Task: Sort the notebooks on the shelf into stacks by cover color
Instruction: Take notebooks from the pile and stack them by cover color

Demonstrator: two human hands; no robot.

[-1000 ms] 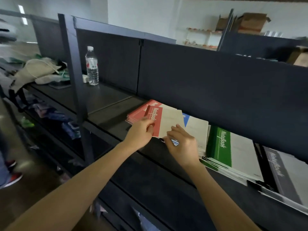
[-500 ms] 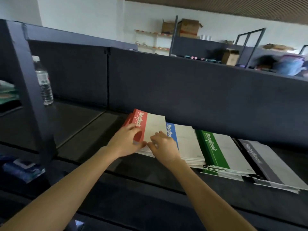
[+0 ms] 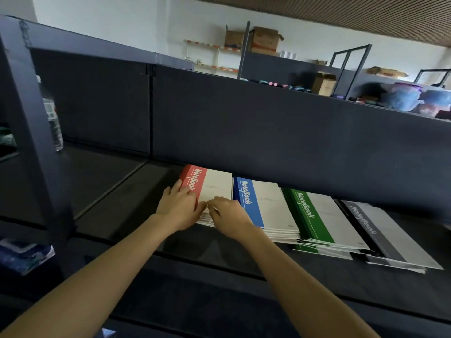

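Four notebook stacks lie side by side on the dark shelf [image 3: 136, 191]: red [image 3: 214, 186], blue [image 3: 266, 208], green [image 3: 324, 218] and grey [image 3: 388, 237]. Each cover has a coloured stripe marked "NoteBook" and a pale right part. My left hand [image 3: 179, 209] rests with its fingers flat on the red stripe at the near left corner of the red stack. My right hand [image 3: 229, 215] is at the near edge of the same stack, beside the blue one, its fingertips pinching the top red notebook's edge. The hands hide the front of the red stack.
A dark back panel [image 3: 268, 132] overhangs the far ends of the stacks. A shelf post [image 3: 31, 142] stands at the left with a water bottle [image 3: 52, 123] behind it. Bare shelf lies left of the red stack. Boxes and clutter sit on racks in the background.
The red notebook was held tilted over the blue stack; it now lies flat and squared on the red stack. Both hands have followed it down to its near edge.
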